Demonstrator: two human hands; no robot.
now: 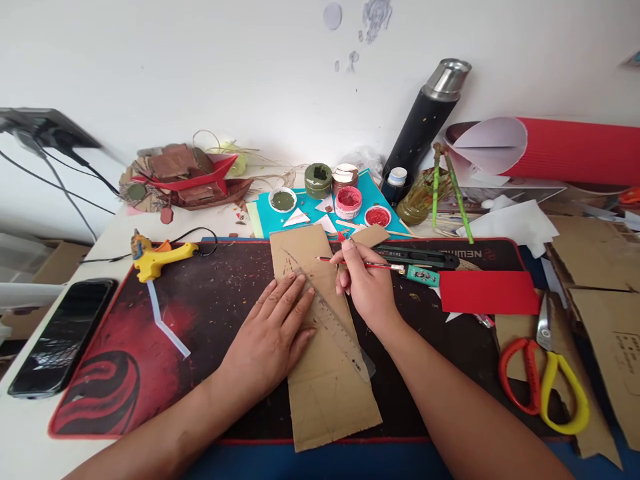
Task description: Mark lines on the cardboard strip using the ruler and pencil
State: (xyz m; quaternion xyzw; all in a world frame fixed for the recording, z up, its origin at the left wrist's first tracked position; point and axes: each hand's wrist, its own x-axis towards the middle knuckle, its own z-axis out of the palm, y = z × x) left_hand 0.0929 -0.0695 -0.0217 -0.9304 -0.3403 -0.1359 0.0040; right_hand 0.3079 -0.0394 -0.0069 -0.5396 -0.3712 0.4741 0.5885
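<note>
Step in hand: marking a line on the cardboard strip (pixel 320 393) along the clear ruler (pixel 333 320), judged from the pose of both hands.
Left hand (pixel 273 333): open, fingers spread flat, pressing the ruler and the strip down onto the desk mat (pixel 150 353).
Right hand (pixel 367 287): closed in a writing grip on the red pencil (pixel 360 263), shaft lying near level, tip pointing left over the upper part of the strip, just beside the ruler's far end.
Cardboard strip: lying lengthwise on the mat between the two forearms, faint pencil lines showing on it.
Ruler: laid slantwise across the strip, upper end under the left fingertips, lower end near the strip's right edge.
Next move, as a judgement: firm downward pressure from the left palm so the ruler cannot swing, pencil tip brought tight against the ruler's edge, one steady stroke along it.
Risk: thin ruler sliding on smooth cardboard, giving a bent line.
Nearby: utility knife (pixel 420 257) just behind the right hand; scissors (pixel 545 377) well to the right; glue gun (pixel 157 257) and phone (pixel 60 337) to the left.
</note>
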